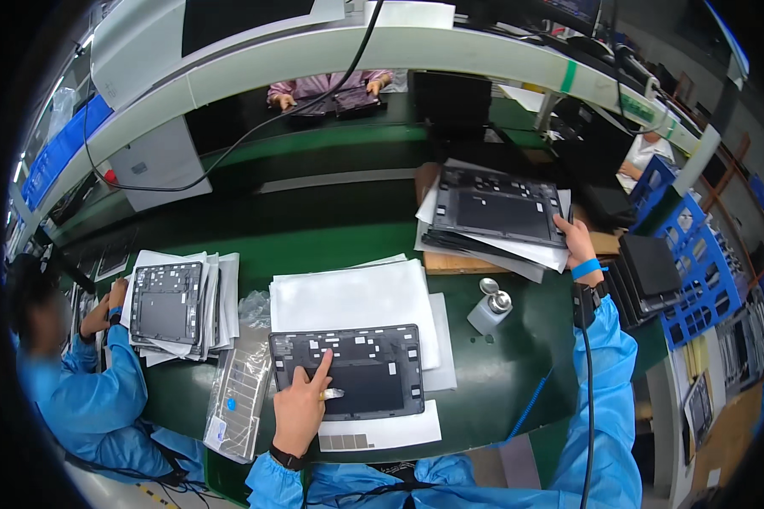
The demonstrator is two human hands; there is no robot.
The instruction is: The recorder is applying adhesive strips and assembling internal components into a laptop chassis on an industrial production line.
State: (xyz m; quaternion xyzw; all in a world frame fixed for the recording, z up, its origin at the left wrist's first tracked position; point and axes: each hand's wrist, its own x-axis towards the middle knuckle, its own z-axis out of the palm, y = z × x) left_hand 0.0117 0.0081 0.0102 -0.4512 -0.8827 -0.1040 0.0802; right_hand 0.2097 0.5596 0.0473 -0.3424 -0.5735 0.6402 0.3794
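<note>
Left hand (300,405) rests on the dark tablet back panel (348,373) right in front of the person, index finger stretched out and pressing near the panel's top edge, w/ other fingers curled; nothing gripped. Panel's long axis runs left-right on white sheets (352,297) on the green tabletop (492,382). Right hand (579,240) is well apart, reaching far right-forward, fingers touching the near corner of the panel stack (497,208). Small metal-capped bottle (491,309) sits between.

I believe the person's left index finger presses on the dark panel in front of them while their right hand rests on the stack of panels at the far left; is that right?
Not quite. The head view shows the right hand on the stack of panels at the far right, not the left. The rest holds: the left hand presses its index finger on the dark panel in front.
</note>
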